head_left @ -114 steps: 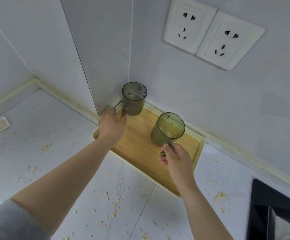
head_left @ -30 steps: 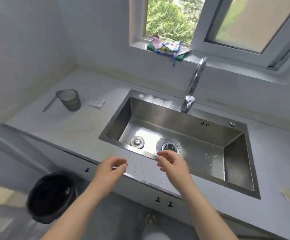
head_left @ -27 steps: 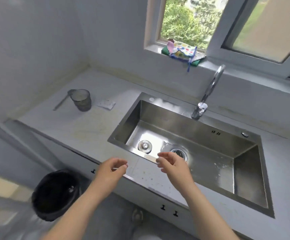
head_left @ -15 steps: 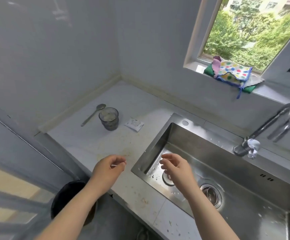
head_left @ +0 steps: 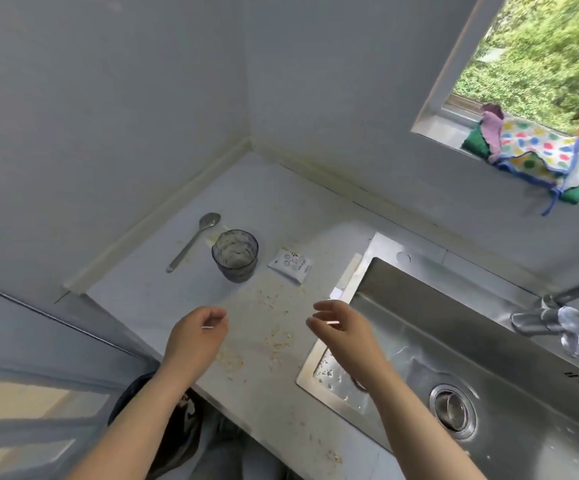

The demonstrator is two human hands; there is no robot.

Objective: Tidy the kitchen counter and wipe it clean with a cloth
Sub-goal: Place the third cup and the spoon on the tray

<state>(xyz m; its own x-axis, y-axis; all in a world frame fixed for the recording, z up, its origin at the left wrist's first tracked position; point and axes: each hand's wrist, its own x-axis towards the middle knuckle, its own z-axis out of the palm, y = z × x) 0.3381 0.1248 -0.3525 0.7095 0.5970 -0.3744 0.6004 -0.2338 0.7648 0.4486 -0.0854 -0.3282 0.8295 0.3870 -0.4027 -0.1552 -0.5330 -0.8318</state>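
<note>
Crumbs (head_left: 277, 341) lie scattered over the pale counter (head_left: 281, 209) between the two hands, which hover just above it holding nothing: the left hand (head_left: 194, 336) loosely curled, the right hand (head_left: 345, 332) with fingers relaxed over the sink (head_left: 454, 306) edge. Farther back stand a smeared grey tumbler (head_left: 235, 255), a spoon (head_left: 194, 240) just left of it and a small white sachet (head_left: 290, 265) to its right. A spotted cloth (head_left: 537, 147) lies bunched on the window sill (head_left: 433, 128), well apart.

faucet (head_left: 537, 321) spout cut off, bin (head_left: 184, 432) half hidden
</note>
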